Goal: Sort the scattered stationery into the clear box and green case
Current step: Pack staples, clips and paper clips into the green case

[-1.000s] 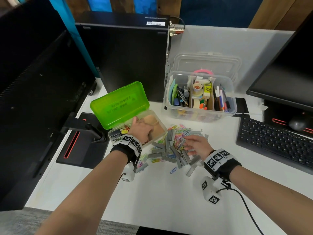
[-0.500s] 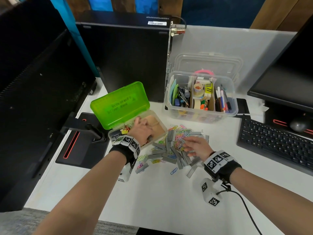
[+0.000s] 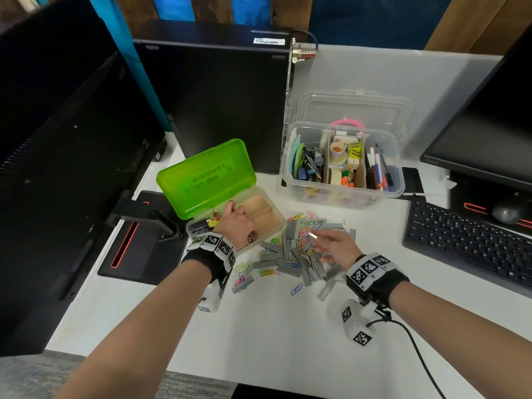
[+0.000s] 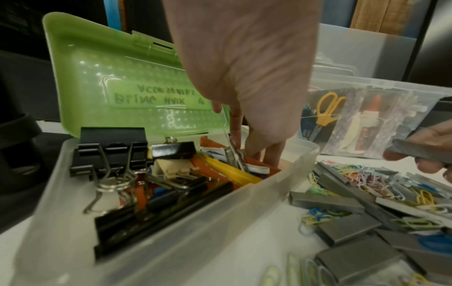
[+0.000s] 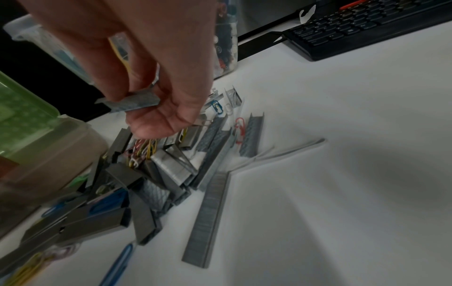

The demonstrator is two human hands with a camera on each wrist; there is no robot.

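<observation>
The green case [image 3: 205, 177] lies open at the left, its clear base holding binder clips [image 4: 110, 154] and bands. My left hand [image 3: 233, 214] reaches down into that base. Its straight fingers [image 4: 269, 152] touch a staple strip [image 4: 236, 154] standing among the contents, with the thumb held apart. A pile of grey staple strips and coloured paper clips [image 3: 293, 251] lies on the white table between the hands. Just above the pile, my right hand [image 3: 319, 237] pinches one staple strip [image 5: 132, 103] between thumb and fingers. The clear box [image 3: 342, 197] stands open behind, filled with pens, tape and scissors.
A black PC tower [image 3: 216, 96] stands behind the green case. A monitor [image 3: 57, 168] with its stand base [image 3: 135, 246] is at the left. A keyboard [image 3: 466, 240], mouse [image 3: 506, 214] and second monitor sit on the right. The clear box lid [image 3: 354, 108] leans behind the box.
My right hand has risen off the pile with a staple strip pinched in its fingers. The left hand has stayed inside the green case, shifting only slightly.
</observation>
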